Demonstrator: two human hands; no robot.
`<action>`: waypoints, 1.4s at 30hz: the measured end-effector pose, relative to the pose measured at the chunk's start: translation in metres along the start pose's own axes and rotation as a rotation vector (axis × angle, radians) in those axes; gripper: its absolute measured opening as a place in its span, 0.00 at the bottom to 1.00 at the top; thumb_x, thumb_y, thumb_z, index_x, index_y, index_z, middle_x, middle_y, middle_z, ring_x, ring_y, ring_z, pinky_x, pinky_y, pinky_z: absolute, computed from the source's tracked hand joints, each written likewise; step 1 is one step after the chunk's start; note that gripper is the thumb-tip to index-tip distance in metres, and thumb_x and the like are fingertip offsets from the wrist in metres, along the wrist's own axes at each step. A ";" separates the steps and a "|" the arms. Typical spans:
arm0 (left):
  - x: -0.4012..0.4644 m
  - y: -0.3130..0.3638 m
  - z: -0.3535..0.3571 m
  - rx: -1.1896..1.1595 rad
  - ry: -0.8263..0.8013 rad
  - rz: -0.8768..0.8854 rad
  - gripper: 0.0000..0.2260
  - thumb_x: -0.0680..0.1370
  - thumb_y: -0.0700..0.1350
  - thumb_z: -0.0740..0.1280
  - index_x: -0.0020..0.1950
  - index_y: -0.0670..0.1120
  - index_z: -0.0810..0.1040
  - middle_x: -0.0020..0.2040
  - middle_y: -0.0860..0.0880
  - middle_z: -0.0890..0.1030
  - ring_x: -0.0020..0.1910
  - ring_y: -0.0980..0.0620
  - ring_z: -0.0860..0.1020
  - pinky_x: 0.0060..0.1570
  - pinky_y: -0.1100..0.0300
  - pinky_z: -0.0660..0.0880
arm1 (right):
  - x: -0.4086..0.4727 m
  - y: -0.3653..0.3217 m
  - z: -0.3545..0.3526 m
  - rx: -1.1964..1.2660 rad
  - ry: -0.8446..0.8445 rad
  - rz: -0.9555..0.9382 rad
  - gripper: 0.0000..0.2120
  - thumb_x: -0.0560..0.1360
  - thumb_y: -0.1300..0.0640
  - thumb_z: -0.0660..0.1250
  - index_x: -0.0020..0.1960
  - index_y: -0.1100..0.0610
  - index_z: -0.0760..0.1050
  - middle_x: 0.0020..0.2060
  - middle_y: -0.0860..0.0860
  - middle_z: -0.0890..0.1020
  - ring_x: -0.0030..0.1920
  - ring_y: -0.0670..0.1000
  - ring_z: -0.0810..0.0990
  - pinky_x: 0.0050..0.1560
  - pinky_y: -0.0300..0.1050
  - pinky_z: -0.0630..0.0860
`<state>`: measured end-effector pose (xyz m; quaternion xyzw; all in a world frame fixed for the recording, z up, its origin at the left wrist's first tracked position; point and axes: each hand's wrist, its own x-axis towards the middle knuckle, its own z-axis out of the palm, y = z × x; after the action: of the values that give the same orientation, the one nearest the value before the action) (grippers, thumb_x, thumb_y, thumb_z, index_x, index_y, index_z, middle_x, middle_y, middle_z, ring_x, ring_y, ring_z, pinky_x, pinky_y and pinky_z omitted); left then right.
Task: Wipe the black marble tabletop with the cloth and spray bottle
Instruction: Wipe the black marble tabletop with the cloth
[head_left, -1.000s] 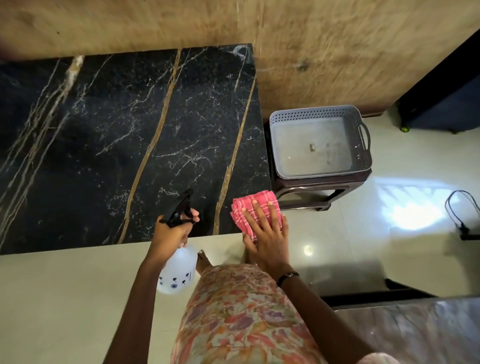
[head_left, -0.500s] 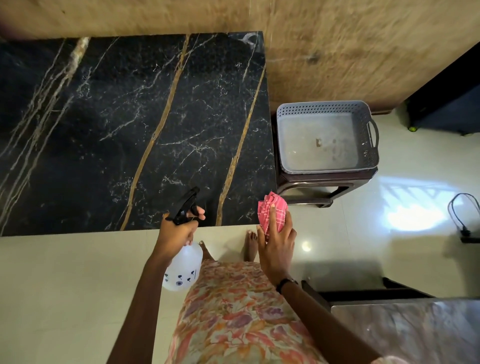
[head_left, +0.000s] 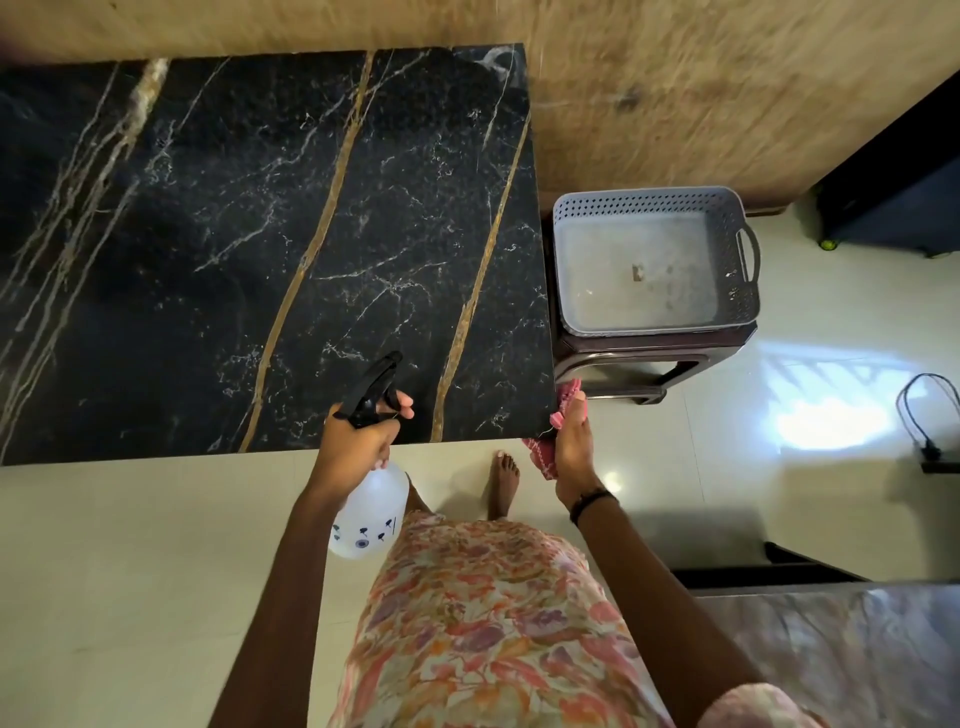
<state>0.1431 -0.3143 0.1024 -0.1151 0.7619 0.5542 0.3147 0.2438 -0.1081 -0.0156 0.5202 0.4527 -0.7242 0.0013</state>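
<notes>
The black marble tabletop (head_left: 249, 249), veined in gold and white, fills the upper left. My left hand (head_left: 358, 441) grips a clear spray bottle (head_left: 371, 512) by its neck, a finger on the black trigger head (head_left: 374, 389) that points over the near edge. My right hand (head_left: 571, 452) holds the pink checked cloth (head_left: 569, 397) against the table's near right corner, off the top surface. The hand covers most of the cloth.
A grey perforated basket (head_left: 649, 205) sits on a dark brown stool (head_left: 623, 364) right beside the table's right edge. A wooden wall runs behind. Black cables (head_left: 924, 415) lie on the glossy floor at right. A marbled surface (head_left: 841, 654) is at the lower right.
My right hand drew the cloth off the tabletop's corner and down its right side edge, turning from flat to edge-on. The left hand with the bottle stayed near the front edge.
</notes>
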 end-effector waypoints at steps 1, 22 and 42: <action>0.000 -0.001 0.000 0.001 0.001 0.003 0.16 0.73 0.28 0.58 0.43 0.47 0.79 0.44 0.47 0.82 0.17 0.57 0.62 0.27 0.58 0.64 | -0.001 -0.001 0.002 -0.007 0.044 0.008 0.27 0.80 0.37 0.49 0.72 0.51 0.65 0.65 0.54 0.76 0.63 0.56 0.76 0.64 0.56 0.74; 0.000 0.008 0.000 0.005 0.019 0.000 0.16 0.73 0.27 0.57 0.43 0.46 0.79 0.45 0.45 0.82 0.16 0.57 0.60 0.28 0.58 0.64 | 0.051 -0.060 0.043 -1.241 0.075 -0.713 0.32 0.77 0.37 0.45 0.76 0.49 0.57 0.75 0.60 0.57 0.70 0.65 0.64 0.65 0.61 0.70; 0.012 0.018 -0.027 0.022 -0.089 -0.011 0.16 0.73 0.27 0.58 0.44 0.45 0.79 0.42 0.46 0.81 0.17 0.59 0.61 0.27 0.58 0.62 | -0.015 0.006 0.014 -1.645 -0.129 -1.045 0.24 0.81 0.41 0.46 0.74 0.46 0.61 0.74 0.54 0.65 0.74 0.64 0.56 0.72 0.64 0.50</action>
<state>0.1149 -0.3311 0.1139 -0.0909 0.7524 0.5489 0.3527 0.2430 -0.1278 -0.0073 0.0502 0.9894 -0.1183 0.0675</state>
